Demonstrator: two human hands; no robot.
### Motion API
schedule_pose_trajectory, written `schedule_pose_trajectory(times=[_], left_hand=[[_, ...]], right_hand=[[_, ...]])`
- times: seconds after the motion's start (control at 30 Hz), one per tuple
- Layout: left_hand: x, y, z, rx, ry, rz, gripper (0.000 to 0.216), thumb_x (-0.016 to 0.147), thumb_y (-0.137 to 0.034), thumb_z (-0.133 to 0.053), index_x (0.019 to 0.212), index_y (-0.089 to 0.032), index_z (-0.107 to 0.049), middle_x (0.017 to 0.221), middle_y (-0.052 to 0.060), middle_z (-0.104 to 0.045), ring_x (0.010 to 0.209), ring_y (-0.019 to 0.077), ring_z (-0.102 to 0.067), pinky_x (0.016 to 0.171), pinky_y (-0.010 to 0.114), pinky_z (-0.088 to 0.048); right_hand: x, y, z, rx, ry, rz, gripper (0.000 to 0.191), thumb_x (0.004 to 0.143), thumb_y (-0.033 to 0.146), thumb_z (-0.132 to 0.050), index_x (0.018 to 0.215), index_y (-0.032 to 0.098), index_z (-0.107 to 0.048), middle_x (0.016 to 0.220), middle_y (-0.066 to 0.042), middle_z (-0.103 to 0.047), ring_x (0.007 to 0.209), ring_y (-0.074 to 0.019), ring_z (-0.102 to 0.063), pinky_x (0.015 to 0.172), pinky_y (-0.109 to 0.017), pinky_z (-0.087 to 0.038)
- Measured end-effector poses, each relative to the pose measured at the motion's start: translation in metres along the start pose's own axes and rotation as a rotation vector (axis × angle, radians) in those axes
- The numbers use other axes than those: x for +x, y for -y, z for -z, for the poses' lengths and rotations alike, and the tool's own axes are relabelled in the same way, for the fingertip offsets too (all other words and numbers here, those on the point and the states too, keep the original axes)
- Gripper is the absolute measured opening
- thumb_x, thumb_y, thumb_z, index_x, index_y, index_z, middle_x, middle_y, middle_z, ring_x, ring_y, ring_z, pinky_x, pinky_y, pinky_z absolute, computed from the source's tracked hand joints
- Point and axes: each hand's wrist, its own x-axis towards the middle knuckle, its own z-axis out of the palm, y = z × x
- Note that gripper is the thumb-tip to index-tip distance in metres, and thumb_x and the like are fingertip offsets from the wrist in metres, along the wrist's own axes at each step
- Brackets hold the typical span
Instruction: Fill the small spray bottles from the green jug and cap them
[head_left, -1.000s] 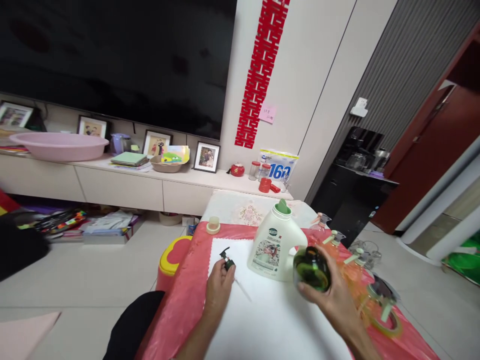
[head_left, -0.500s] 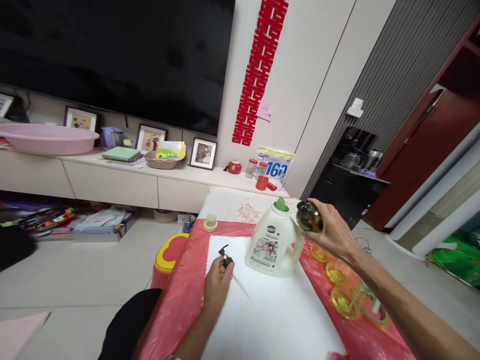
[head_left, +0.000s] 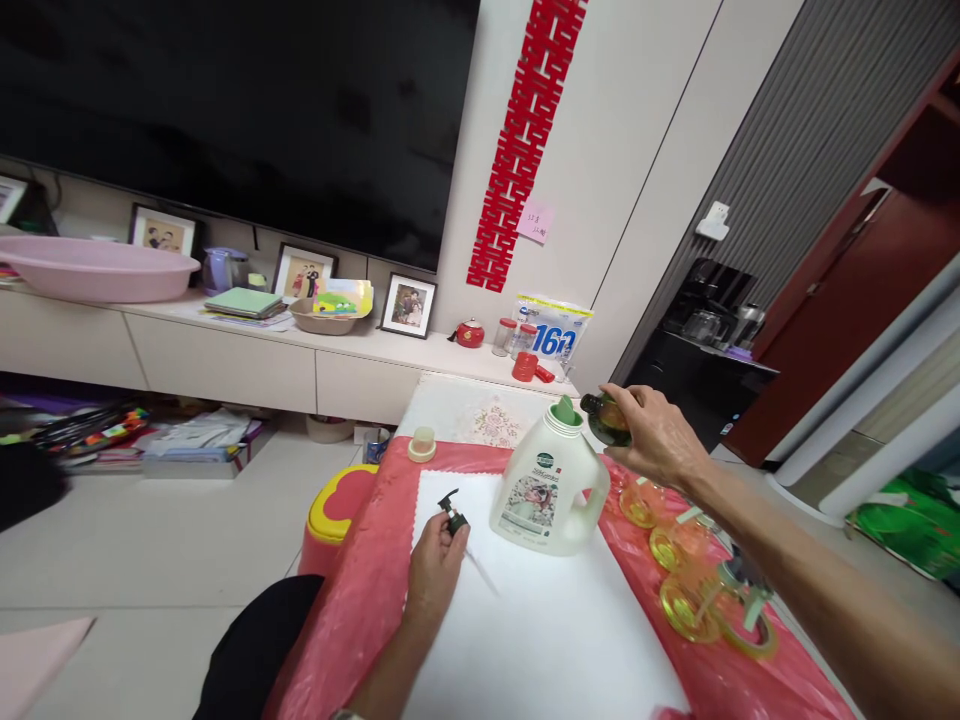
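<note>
My right hand [head_left: 656, 435] is closed round a dark green bottle [head_left: 609, 420], tilted so its neck points left at the mouth of a large pale detergent jug [head_left: 551, 490]. The jug stands upright and uncapped, with a green spout in its opening. Whether liquid flows from the bottle I cannot see. In my left hand [head_left: 436, 560] a black pump head [head_left: 454, 515] is pinched, its clear dip tube slanting down over the white sheet [head_left: 525, 630]. A cream cap [head_left: 422, 445] sits at the far left of the table.
Several clear yellow bottles [head_left: 688, 605] stand along the right side of the red table cover [head_left: 352, 600]. A roll of tape [head_left: 757, 638] lies near them. Left of the table is a yellow and pink stool [head_left: 337, 510]. A long cabinet [head_left: 225, 365] runs behind.
My right hand has tipped the dark green bottle further and brought its neck closer to the jug's mouth. My left hand holds the pump head in nearly the same place.
</note>
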Motion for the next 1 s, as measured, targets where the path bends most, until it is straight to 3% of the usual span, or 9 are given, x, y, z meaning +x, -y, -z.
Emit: schedule_pose_trajectory(times=[0.4, 1.0], left_hand=[[-0.001, -0.003, 0.001, 0.021, -0.017, -0.014, 0.049, 0.071, -0.060, -0.065, 0.097, -0.019, -0.065, 0.065, -0.003, -0.061, 0.059, 0.0182, -0.059, 0.063, 0.031, -0.052], [0.000, 0.001, -0.001, 0.014, -0.003, 0.009, 0.050, 0.071, -0.061, -0.065, 0.099, -0.019, -0.065, 0.065, -0.003, -0.058, 0.060, 0.0174, -0.057, 0.062, 0.029, -0.049]], right_hand=[[0.009, 0.003, 0.004, -0.128, 0.039, 0.069, 0.071, 0.078, 0.025, -0.060, 0.147, 0.024, -0.045, 0.121, -0.017, -0.055, 0.105, -0.0306, -0.053, 0.082, -0.039, -0.036], [0.011, -0.001, 0.002, -0.195, -0.012, 0.104, 0.072, 0.073, 0.023, -0.060, 0.144, 0.026, -0.046, 0.118, -0.015, -0.057, 0.100, -0.0289, -0.052, 0.078, -0.037, -0.033]])
